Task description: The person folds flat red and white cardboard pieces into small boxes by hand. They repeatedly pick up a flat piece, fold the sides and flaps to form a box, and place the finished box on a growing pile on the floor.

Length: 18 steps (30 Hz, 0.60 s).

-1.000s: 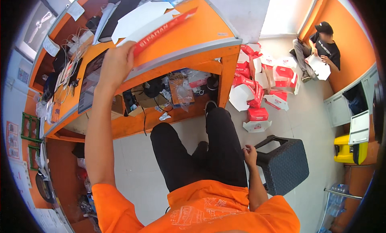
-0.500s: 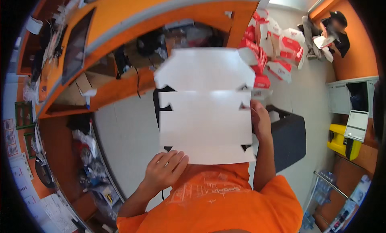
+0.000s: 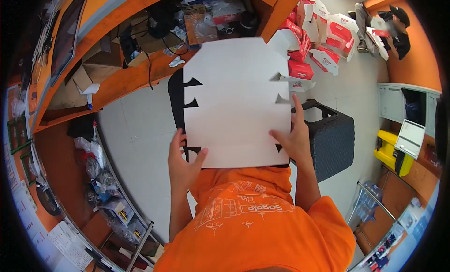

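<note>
Card sheet (image 3: 236,108), plain white on the face we can see and notched down both sides, is spread flat over the wearer's lap, with a bit of black trousers (image 3: 176,101) poking out on the left. Left hand (image 3: 191,154) is at the near left corner, thumb on the face beside a notch, fingers spread away from it along the edge. Right hand (image 3: 287,126) is at the right side, thumb tip on the card, index finger sticking up just outside the edge. Thumbs and fingers look apart on both, but some fingers are hidden, so I can't tell if either one is really pinching.

What would bug me: both hands are down at the near half, so the far end has no hand on it. If the lap isn't propping it (can't see underneath), it could droop or skate off sideways. Those notches look like weak spots too; an uneven thumb push right there could crease or tear the card. Also watch the black stool (image 3: 332,145) near the right forearm, since an elbow swung wide could knock it. Red-and-white boxes (image 3: 300,44) sit on the floor past the counter's (image 3: 286,14) leg, well clear of both hands.
</note>
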Each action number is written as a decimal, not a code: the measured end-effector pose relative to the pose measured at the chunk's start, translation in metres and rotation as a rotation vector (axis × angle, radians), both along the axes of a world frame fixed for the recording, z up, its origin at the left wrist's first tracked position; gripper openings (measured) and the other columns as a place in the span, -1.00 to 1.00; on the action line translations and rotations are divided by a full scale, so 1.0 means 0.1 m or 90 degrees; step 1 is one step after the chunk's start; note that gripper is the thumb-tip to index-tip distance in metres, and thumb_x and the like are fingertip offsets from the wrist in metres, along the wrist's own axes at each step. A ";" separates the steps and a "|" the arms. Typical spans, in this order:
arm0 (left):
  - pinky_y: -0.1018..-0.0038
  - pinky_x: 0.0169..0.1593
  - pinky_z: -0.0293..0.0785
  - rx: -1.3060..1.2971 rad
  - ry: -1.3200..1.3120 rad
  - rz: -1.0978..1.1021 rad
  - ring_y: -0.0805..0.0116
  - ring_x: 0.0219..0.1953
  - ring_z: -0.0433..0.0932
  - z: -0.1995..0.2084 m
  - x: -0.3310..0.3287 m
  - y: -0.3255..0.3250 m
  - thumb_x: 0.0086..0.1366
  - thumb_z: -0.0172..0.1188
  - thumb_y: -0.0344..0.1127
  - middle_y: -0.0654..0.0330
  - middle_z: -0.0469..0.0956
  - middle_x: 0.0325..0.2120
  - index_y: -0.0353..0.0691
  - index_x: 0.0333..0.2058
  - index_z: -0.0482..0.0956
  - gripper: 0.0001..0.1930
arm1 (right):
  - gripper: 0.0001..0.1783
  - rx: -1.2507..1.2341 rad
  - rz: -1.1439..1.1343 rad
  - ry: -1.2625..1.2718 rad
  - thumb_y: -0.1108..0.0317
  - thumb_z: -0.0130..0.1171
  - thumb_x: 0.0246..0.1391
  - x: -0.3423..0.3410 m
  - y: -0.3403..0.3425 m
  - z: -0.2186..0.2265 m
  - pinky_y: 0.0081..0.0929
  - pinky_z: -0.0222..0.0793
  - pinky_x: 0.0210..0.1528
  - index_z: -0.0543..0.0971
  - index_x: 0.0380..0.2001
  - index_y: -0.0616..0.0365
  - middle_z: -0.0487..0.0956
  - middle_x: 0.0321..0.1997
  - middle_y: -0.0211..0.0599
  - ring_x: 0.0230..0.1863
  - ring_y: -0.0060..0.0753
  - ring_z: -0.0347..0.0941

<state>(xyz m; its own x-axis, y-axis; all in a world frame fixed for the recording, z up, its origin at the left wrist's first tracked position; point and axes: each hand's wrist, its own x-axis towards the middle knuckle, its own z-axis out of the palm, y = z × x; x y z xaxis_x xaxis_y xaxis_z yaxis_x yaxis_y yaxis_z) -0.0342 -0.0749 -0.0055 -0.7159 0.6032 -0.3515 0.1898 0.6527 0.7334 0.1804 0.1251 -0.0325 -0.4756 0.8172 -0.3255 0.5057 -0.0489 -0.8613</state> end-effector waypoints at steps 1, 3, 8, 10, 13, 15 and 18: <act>0.31 -0.03 0.46 -0.008 0.010 0.034 0.19 -0.02 0.48 -0.02 -0.03 0.06 0.03 0.44 -0.25 0.01 0.41 0.04 -0.33 0.11 0.38 -0.32 | 0.10 0.028 -0.003 -0.013 0.57 0.37 -0.24 -0.10 0.04 0.00 -0.33 0.48 -0.09 0.01 0.38 0.12 0.59 -0.15 0.05 -0.12 -0.04 0.59; 0.42 -0.20 0.53 -0.023 0.029 0.101 0.29 -0.15 0.54 -0.07 -0.05 0.17 0.03 0.44 -0.33 0.05 0.46 -0.05 -0.37 0.12 0.37 -0.32 | -0.03 0.125 -0.004 -0.033 0.56 0.35 -0.19 -0.22 0.06 -0.06 -0.28 0.48 -0.13 0.12 0.32 0.17 0.58 -0.17 0.07 -0.17 0.01 0.57; 0.41 -0.34 0.57 0.100 0.159 0.116 0.25 -0.24 0.57 -0.57 0.19 0.16 0.09 0.32 -0.49 0.01 0.47 -0.07 -0.37 0.12 0.36 -0.41 | -0.48 0.473 0.098 -0.076 0.61 0.19 -0.08 -0.49 -0.15 -0.27 -0.25 0.44 -0.06 0.43 0.04 0.37 0.53 -0.03 0.07 -0.09 0.06 0.48; 0.35 -0.20 0.59 0.015 0.191 0.063 0.10 -0.14 0.56 -0.53 0.29 0.17 0.12 0.19 -0.57 -0.07 0.40 0.02 -0.39 0.10 0.38 -0.49 | -0.51 0.530 0.189 -0.077 0.54 0.11 0.01 -0.50 -0.28 -0.31 -0.21 0.32 0.15 0.42 0.07 0.42 0.47 0.12 0.09 0.15 0.06 0.38; 0.27 0.06 0.48 0.061 0.337 -0.075 -0.02 0.04 0.45 -0.60 0.39 0.24 0.12 0.10 -0.62 -0.14 0.32 0.11 -0.36 0.13 0.37 -0.47 | -0.43 0.589 0.290 -0.228 0.34 0.11 0.08 -0.54 -0.41 -0.31 -0.07 0.12 0.31 0.37 0.14 0.42 0.34 0.28 0.10 0.34 0.04 0.20; 0.06 0.30 0.14 0.029 0.343 -0.204 -0.21 0.27 0.18 -0.58 0.43 0.27 0.23 0.14 -0.34 -0.26 0.17 0.23 -0.44 0.19 0.28 -0.43 | -0.28 0.508 0.332 -0.266 0.09 0.11 0.10 -0.50 -0.45 -0.31 0.09 -0.15 0.41 0.32 0.19 0.41 0.17 0.40 0.11 0.47 0.02 -0.01; -0.10 0.35 -0.07 -0.130 0.414 -0.408 -0.35 0.37 -0.06 -0.51 0.49 0.33 0.29 0.08 0.06 -0.38 0.03 0.28 -0.58 0.22 0.17 -0.21 | -0.21 0.495 0.350 -0.281 0.01 0.12 0.08 -0.47 -0.44 -0.26 0.15 -0.23 0.42 0.30 0.22 0.41 0.14 0.41 0.12 0.48 0.01 -0.05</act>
